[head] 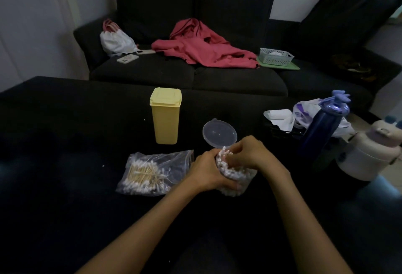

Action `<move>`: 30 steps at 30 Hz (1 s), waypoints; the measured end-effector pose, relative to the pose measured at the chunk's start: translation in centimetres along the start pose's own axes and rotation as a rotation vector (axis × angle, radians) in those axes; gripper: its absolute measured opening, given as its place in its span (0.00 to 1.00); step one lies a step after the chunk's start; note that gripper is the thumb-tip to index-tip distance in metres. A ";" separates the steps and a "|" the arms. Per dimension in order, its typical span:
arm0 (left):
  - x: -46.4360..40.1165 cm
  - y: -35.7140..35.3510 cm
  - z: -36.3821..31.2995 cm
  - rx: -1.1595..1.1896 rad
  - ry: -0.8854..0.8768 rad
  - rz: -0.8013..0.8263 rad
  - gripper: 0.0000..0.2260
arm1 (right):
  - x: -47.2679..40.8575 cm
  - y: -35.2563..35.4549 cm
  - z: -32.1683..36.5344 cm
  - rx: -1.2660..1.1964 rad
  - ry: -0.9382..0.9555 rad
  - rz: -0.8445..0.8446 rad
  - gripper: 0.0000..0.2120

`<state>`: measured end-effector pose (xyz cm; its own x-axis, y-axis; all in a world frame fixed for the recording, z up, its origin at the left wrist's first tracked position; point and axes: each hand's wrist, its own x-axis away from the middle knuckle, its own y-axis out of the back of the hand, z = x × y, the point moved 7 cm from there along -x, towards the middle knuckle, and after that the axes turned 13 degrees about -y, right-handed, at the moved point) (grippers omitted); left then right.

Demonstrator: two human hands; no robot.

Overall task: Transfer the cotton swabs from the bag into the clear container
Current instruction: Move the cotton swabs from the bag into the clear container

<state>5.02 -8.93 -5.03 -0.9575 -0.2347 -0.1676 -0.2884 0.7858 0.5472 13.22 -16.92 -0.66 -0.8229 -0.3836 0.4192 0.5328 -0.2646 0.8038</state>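
A clear plastic bag (pixel 152 171) lies on the dark table, left of my hands, with several wooden-stick cotton swabs (pixel 143 174) still inside. The clear container (pixel 238 183) stands in front of me, packed with white-tipped swabs. My left hand (pixel 206 171) grips the container's left side. My right hand (pixel 248 150) sits over its mouth, fingers curled around a bunch of swabs (pixel 225 154) sticking out of the top. The container's clear round lid (pixel 219 133) lies just behind my hands.
A yellow lidded box (pixel 165 116) stands behind the bag. At the right are a dark blue bottle (pixel 322 128), white bags (pixel 280 117) and a white jug (pixel 369 154). A dark sofa (pixel 195 77) behind the table holds a red garment (pixel 202 47) and a basket (pixel 276 56).
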 end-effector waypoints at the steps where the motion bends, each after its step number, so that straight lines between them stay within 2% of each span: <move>1: 0.0 0.0 0.2 0.005 0.007 0.004 0.37 | -0.1 -0.2 -0.1 -0.014 0.004 0.060 0.16; 3: 0.2 -0.1 0.5 0.029 0.013 -0.004 0.37 | -0.2 0.1 -0.4 -0.109 0.018 0.126 0.17; 6: 0.9 0.2 0.4 -0.021 0.001 -0.051 0.39 | 0.2 1.8 -1.1 -0.312 0.039 0.107 0.15; 10: 2.1 1.1 -1.1 -0.326 -0.097 -0.066 0.54 | 0.6 3.2 -2.0 -0.341 0.058 -0.035 0.07; 13: 2.2 0.9 -2.6 -0.557 -0.286 0.060 0.50 | 0.2 2.1 -2.2 -0.351 0.064 -0.053 0.06; 15: 2.1 0.4 -2.4 -0.634 -0.325 0.151 0.46 | -0.1 1.0 -2.1 -0.355 0.057 -0.011 0.07; 19: 2.1 0.1 -1.3 -0.666 -0.312 0.157 0.45 | -0.8 0.1 -2.0 -0.393 0.122 -0.059 0.07; 26: 0.8 -0.4 -1.3 -0.685 -0.304 0.207 0.47 | -2.0 0.5 -2.1 -0.308 0.091 -0.165 0.05; 30: 1.1 0.1 -1.7 -0.523 -0.294 0.202 0.50 | -1.3 1.5 -2.1 -0.384 0.119 -0.164 0.06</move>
<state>3.97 -10.03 -3.76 -0.9738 0.1142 -0.1966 -0.1368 0.3968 0.9076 15.50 -18.67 -0.94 -0.8862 -0.4026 0.2291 0.4502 -0.6316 0.6312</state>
